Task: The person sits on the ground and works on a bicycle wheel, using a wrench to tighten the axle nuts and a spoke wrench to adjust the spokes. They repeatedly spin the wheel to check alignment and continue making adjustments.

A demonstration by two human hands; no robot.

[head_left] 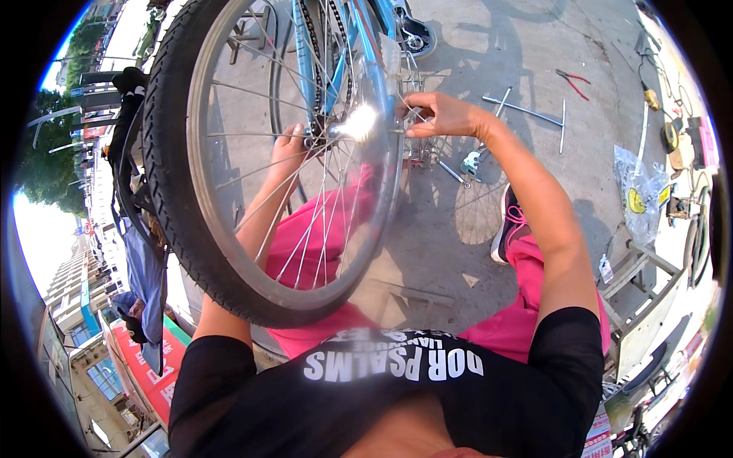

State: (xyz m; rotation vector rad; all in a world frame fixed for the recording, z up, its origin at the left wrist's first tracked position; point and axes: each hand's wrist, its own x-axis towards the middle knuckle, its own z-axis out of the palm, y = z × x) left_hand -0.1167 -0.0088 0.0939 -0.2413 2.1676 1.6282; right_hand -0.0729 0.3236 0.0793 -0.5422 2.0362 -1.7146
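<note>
A bicycle wheel (200, 160) with a black tyre and silver spokes stands upright before me, mounted in a light blue bicycle frame (369, 38). Bright sun glare covers part of its hub (324, 137). On the hub's left side is my left hand (289, 150), seen partly through the spokes, its fingertips closed at the axle end. My right hand (441, 114) is on the opposite side, with thumb and fingers curled in a pinch beside the axle's right end. Whatever small part lies between its fingers is too hidden to make out. A dark chain (308, 38) runs down the frame.
On the concrete ground to the right lie a cross-shaped wrench (527, 114), red-handled pliers (573, 82) and a silver tool (452, 174). A clear plastic bag (640, 195) and a metal frame stand (641, 290) are further right. Another person (145, 252) is at the left.
</note>
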